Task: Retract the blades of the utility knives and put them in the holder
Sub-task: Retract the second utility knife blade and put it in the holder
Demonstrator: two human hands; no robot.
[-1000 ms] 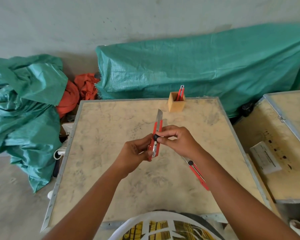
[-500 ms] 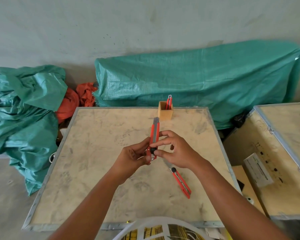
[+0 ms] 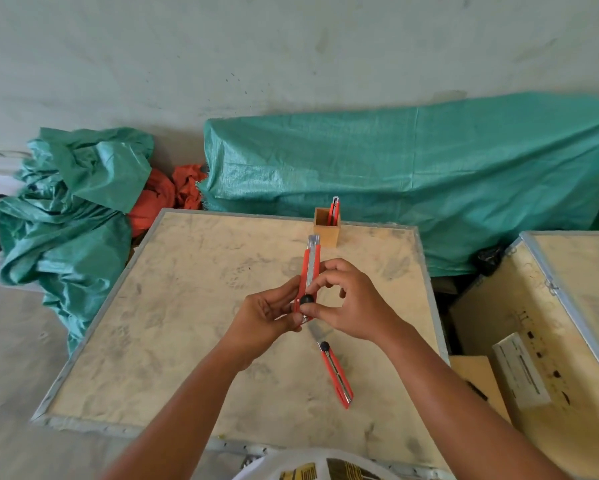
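Observation:
A red utility knife [image 3: 311, 268] stands upright above the table's middle, held by both hands. My left hand [image 3: 265, 315] grips its lower body from the left. My right hand [image 3: 351, 301] pinches the black slider knob near its bottom end. Only a short metal tip shows at the knife's top. A second red utility knife [image 3: 336, 374] lies flat on the table [image 3: 187, 323] just below my right hand, its blade pointing up-left and partly hidden. The small wooden holder [image 3: 326, 228] stands at the table's far edge with one red knife [image 3: 334, 209] upright in it.
Green tarps cover bundles behind the table and to the left, with orange cloth between them. A wooden crate with metal edging [image 3: 568, 323] stands close on the right, a white label on its side. Bare floor lies to the left.
The long blade that stuck out of the held knife has slid back into the handle; the slider knob and my right fingers moved down its body. The camera view rose and shifted.

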